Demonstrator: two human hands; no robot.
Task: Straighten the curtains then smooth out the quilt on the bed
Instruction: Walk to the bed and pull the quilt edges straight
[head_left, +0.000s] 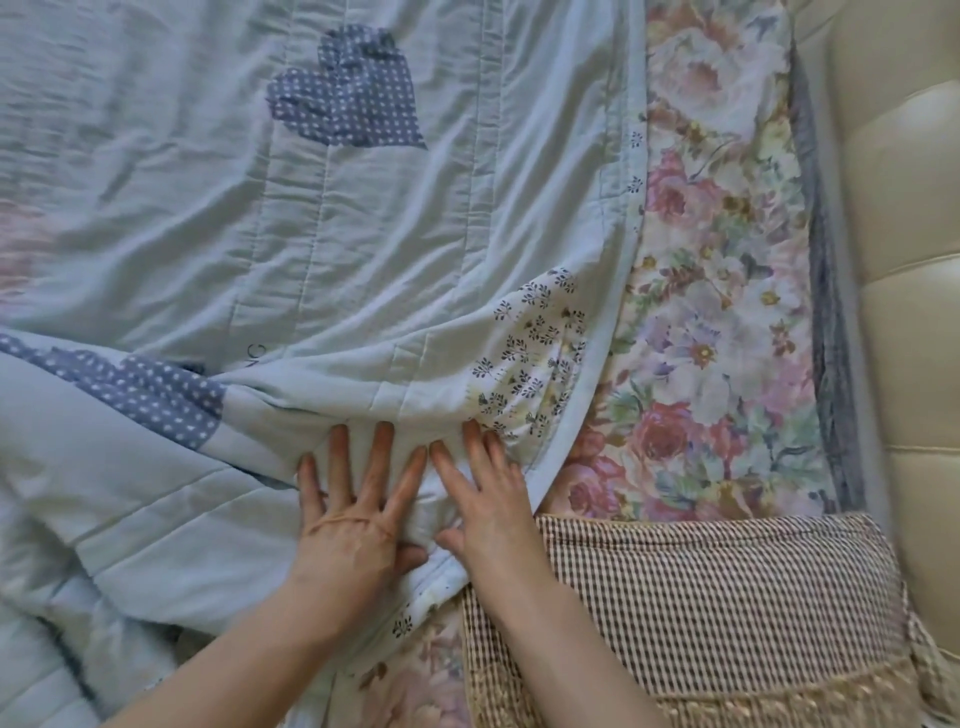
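While the pale blue quilt (363, 234) lies rumpled across the bed, filling the view from 9 to 1 o'clock, both hands press flat on its near fold at 6 o'clock. Left hand (358, 525) and right hand (488, 499) sit side by side, each grip wide, fingers spread, holding nothing. A floral sheet (717, 312) shows at 3 o'clock, a checked pillow (727, 597) at 5, and a cream padded headboard (909, 260) beyond.

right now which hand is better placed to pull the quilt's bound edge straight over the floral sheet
Right hand: it lies flat beside the quilt edge bordering the floral sheet; the left hand sits farther in.
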